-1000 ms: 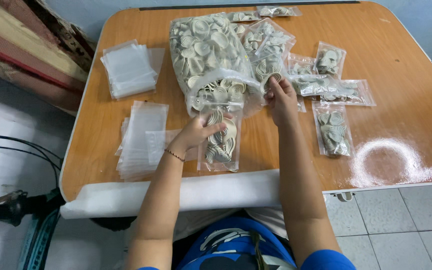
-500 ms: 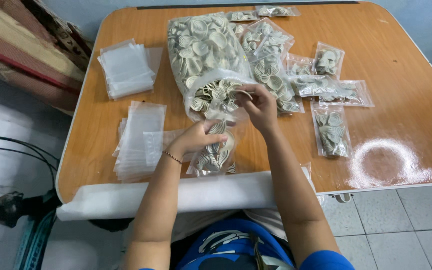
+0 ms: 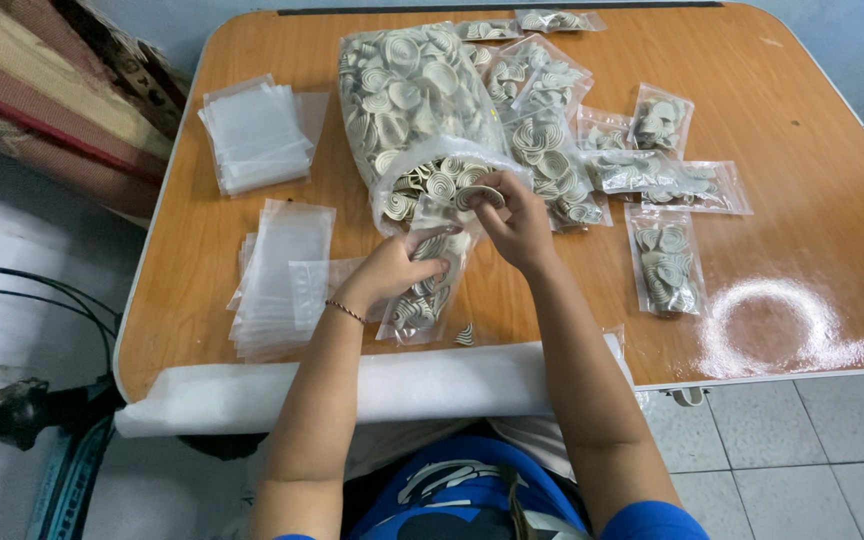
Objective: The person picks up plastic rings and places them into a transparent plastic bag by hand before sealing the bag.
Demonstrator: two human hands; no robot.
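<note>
My left hand (image 3: pixel 392 272) holds a small clear bag (image 3: pixel 422 295) partly filled with pale coiled pieces, gripping it near its open top. My right hand (image 3: pixel 515 220) pinches a few coiled pieces (image 3: pixel 479 197) just above that bag's mouth. Right behind my hands lies a big clear sack (image 3: pixel 414 110) full of the same coils, its open end facing me. One loose coil (image 3: pixel 464 335) lies on the wooden table (image 3: pixel 802 120) beside the small bag.
Stacks of empty clear bags lie at the left (image 3: pixel 277 275) and far left (image 3: pixel 255 133). Several filled small bags (image 3: pixel 664 262) are spread to the right of the sack. A white foam roll (image 3: pixel 382 385) runs along the table's near edge. Tiled floor shows at the right.
My right hand came back from the filled bags at the right to the sack's mouth and now holds coils over the small bag. My left hand raised the small bag slightly.
</note>
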